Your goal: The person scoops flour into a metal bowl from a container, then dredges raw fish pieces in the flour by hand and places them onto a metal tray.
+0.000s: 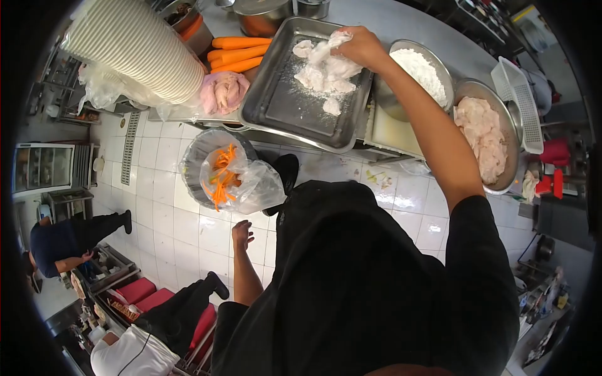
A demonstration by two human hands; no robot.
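Lumpy pieces of raw meat (318,79), thickly dusted white, lie in a rectangular grey metal tray (276,119). The left hand (241,234) hangs loosely, fingers apart; the right hand (362,49) is clamped on one piece. Containers, left to right: round plastic-lined bin (190,169), orange peelings (224,175); round metal bowl (387,100), white powder (423,75); broad metal bowl (471,89), pale pink meat (486,135). Two people (59,244) stand at left on a white tiled floor (157,213), apart from a pale grey counter (373,17).
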